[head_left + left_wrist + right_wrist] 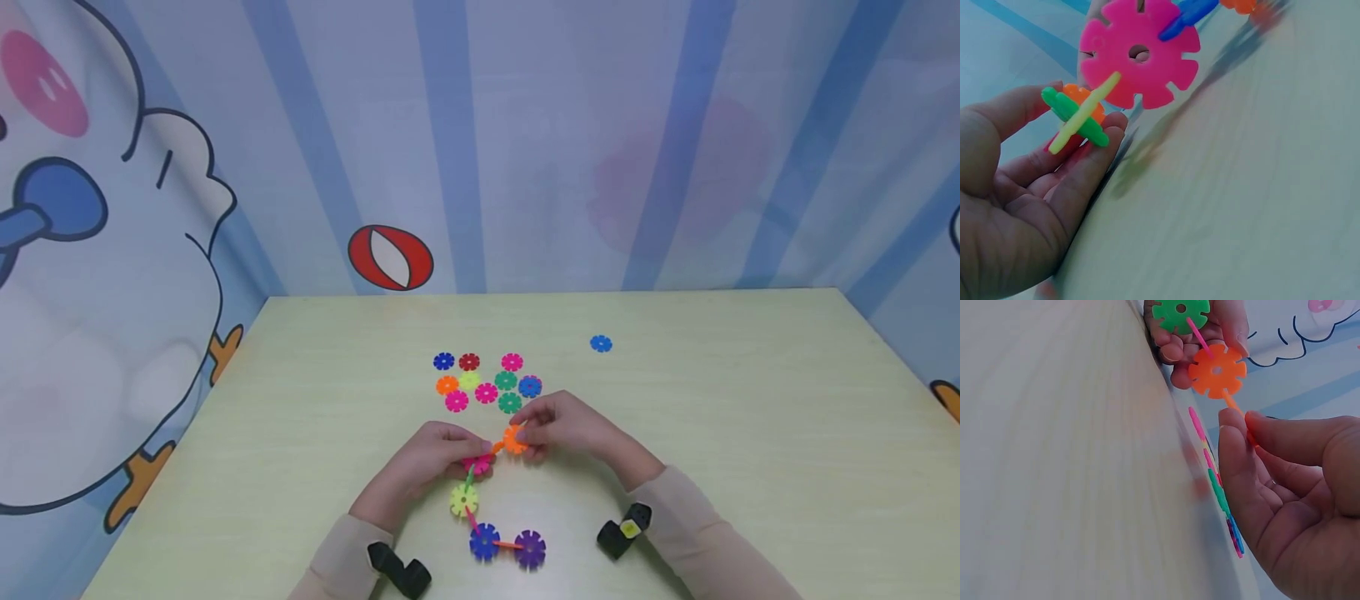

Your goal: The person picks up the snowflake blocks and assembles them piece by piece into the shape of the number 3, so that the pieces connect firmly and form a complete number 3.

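A chain of interlocking notched plastic discs lies between the hands and bends down toward the near edge. My left hand (438, 454) pinches a pink disc (477, 467) in it, and my right hand (566, 425) grips an orange disc (513, 440) at its upper end. Another orange disc (1217, 372), facing the right wrist camera, links the two. Below the pink one follow a green disc (469, 477) seen edge-on, a yellow-green disc (463, 501), a blue disc (484, 542) and a purple disc (530, 550). Right thumb and fingertips meet on the orange edge.
Several loose discs in pink, green, red, orange and blue, among them a dark red disc (468, 362), lie in a group beyond the hands. A single blue disc (601, 343) sits farther right. The pale table (712, 375) meets a printed backdrop (525, 150).
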`<move>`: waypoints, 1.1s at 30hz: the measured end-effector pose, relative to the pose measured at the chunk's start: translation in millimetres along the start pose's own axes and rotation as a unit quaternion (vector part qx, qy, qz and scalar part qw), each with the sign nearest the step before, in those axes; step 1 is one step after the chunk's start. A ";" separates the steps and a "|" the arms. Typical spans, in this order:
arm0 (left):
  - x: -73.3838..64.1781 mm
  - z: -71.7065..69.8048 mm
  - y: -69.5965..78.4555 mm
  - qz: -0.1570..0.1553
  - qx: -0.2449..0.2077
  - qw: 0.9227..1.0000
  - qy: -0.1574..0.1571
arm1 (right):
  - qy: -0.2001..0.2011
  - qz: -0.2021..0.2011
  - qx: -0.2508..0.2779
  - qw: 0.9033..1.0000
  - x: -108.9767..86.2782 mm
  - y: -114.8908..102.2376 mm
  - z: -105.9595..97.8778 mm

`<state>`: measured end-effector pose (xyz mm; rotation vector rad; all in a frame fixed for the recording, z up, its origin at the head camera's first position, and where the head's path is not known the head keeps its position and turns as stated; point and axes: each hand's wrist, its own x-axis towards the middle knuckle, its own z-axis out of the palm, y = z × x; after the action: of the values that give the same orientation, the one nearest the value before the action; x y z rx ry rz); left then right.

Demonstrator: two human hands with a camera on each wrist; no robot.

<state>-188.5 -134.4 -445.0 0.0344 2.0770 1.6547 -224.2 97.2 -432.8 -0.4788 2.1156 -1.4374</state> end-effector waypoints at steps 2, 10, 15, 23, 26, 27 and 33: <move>-0.2 0.0 0.4 0.000 -0.002 1.000 -0.001 | 0.000 0.000 0.005 1.000 -0.3 0.4 0.8; 0.2 0.5 0.6 0.002 -0.006 1.000 -0.003 | 0.001 -0.004 0.021 1.000 -1.0 -0.3 3.5; 2.1 1.0 -1.2 0.003 -0.006 1.000 0.002 | 0.005 0.002 0.024 1.000 -0.1 1.0 5.3; 2.5 2.3 -2.5 0.007 -0.002 1.000 0.020 | 0.012 0.011 0.042 0.999 -0.3 0.2 8.9; 2.8 3.1 -2.7 0.004 0.003 1.000 0.027 | 0.013 0.014 0.048 0.999 -0.7 -0.3 9.5; 2.9 3.3 -2.9 0.004 0.006 1.000 0.030 | 0.014 0.016 0.049 0.999 -0.7 -0.3 9.6; 3.7 3.6 -3.8 -0.001 0.009 0.999 0.035 | 0.016 0.023 0.052 0.998 0.3 0.6 10.5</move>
<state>-189.4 -131.0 -450.4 -0.0203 2.1437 1.6578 -218.1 89.5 -436.5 -0.3674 2.0507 -1.5301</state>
